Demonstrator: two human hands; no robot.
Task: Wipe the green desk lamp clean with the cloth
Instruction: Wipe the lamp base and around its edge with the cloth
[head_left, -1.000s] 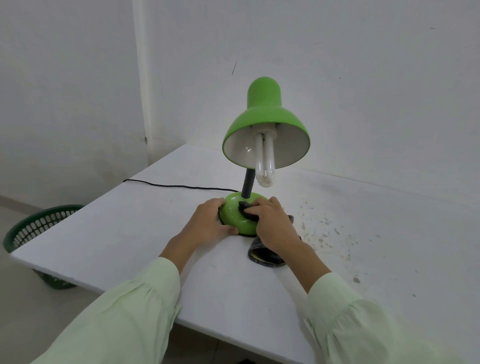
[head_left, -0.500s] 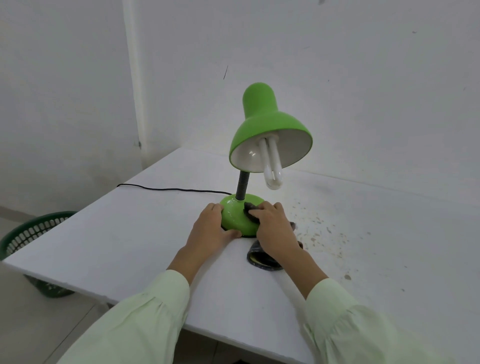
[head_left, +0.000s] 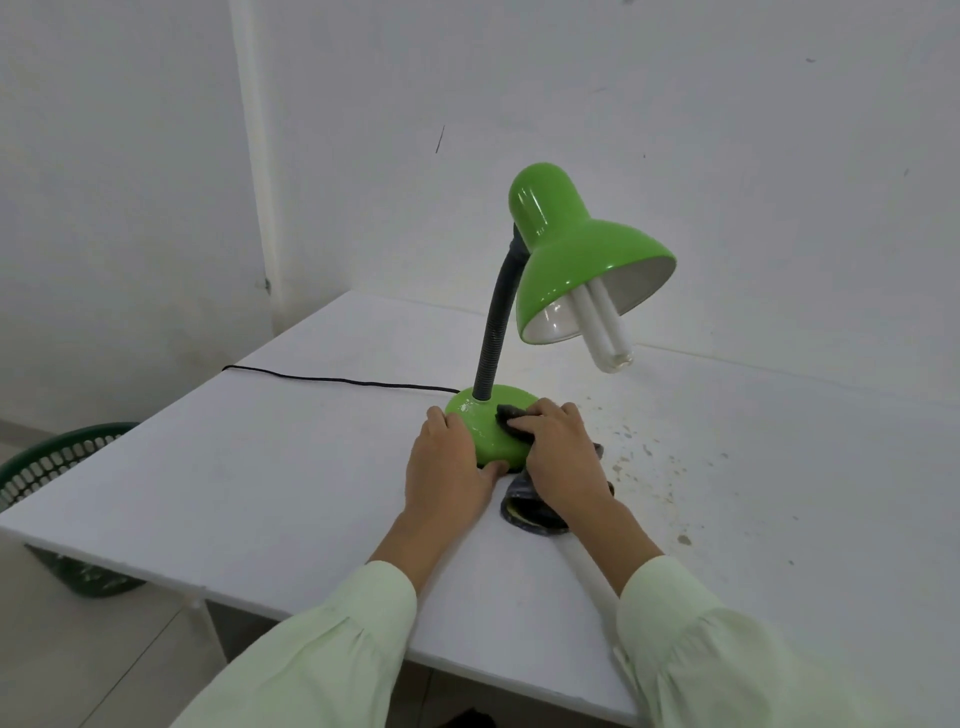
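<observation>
Green desk-lamp base (head_left: 480, 434): left hand (head_left: 448, 467) clasps its left side; right hand (head_left: 562, 460), fingers (head_left: 525, 424) extended, presses the dark cloth (head_left: 505, 414) onto its top.

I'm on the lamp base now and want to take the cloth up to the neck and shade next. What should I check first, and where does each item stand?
1. Lamp steadied: left hand cups the base. Ok.
2. Cloth contact: right hand presses the cloth onto the base. Ok.
3. Shade access: nothing stands against it. Ok.
4. Bulb protection: it sticks out below the shade rim, open to a knock. Not ok.
5. Bulb cool enough to wipe near: cannot tell.
6. Cord: it lies on the table, away from both hands. Ok.
</observation>
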